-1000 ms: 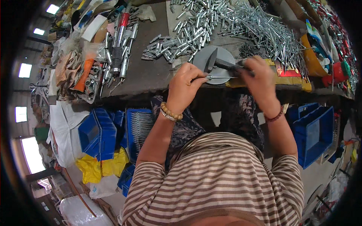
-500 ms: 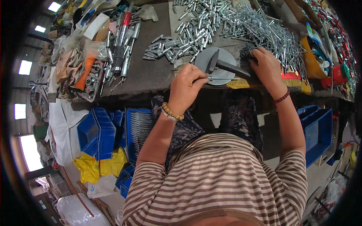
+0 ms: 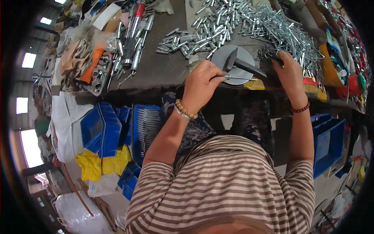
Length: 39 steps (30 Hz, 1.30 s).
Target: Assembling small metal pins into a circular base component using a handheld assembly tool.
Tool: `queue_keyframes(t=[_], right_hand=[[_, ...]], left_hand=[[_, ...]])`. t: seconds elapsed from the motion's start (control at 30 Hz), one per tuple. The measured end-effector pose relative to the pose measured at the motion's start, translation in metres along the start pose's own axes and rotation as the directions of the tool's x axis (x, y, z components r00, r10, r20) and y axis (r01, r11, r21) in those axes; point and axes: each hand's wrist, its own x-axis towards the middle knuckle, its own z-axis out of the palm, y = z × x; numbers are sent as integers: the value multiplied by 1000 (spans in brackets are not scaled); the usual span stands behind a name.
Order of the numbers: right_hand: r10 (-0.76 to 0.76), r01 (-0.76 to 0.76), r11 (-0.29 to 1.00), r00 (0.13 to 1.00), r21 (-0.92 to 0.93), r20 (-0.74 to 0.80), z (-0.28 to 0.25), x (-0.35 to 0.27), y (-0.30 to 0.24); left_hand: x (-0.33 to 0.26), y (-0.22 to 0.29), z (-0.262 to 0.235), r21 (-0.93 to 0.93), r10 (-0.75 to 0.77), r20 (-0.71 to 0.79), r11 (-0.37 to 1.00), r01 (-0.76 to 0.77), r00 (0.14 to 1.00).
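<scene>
Head view: left hand (image 3: 201,81) is pinching one rod (image 3: 242,78); right hand (image 3: 291,76) is showing half-curled, hold unclear; tubes (image 3: 212,34) are lying heaped, seemingly unfinished.

From my remote station I am noting: a ribbed top (image 3: 226,183) is showing brown and cream stripes, its short sleeves (image 3: 151,179) matching. Round tan beads (image 3: 187,110) are circling the left wrist, next to a pale band (image 3: 181,113); a dark red bracelet (image 3: 301,109) is circling the right. Dark trousers (image 3: 198,124) are showing a paler floral print.
</scene>
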Motion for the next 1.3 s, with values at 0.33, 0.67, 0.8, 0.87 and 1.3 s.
queue_keyframes(t=[0.33,0.67,0.8,0.87,1.3], right_hand=[[-394,374,885,919,277,19,23,-2,-104],[-229,140,862,965,487,129,25,-16,-102],[-283,197,880,948,432,145,16,-8,-112],[-405,359,891,905,277,130,13,-3,-117],[-428,425,903,903,66,47,3,-15,-117]], left_hand=[[-3,-7,2,98,90,-25,991,-88,996],[-4,-4,2,72,74,-41,995,-71,996],[-3,-8,3,134,77,-15,988,-74,997],[-2,-6,3,148,66,-3,987,-65,998],[-2,-2,0,103,27,3,994,-28,1000]])
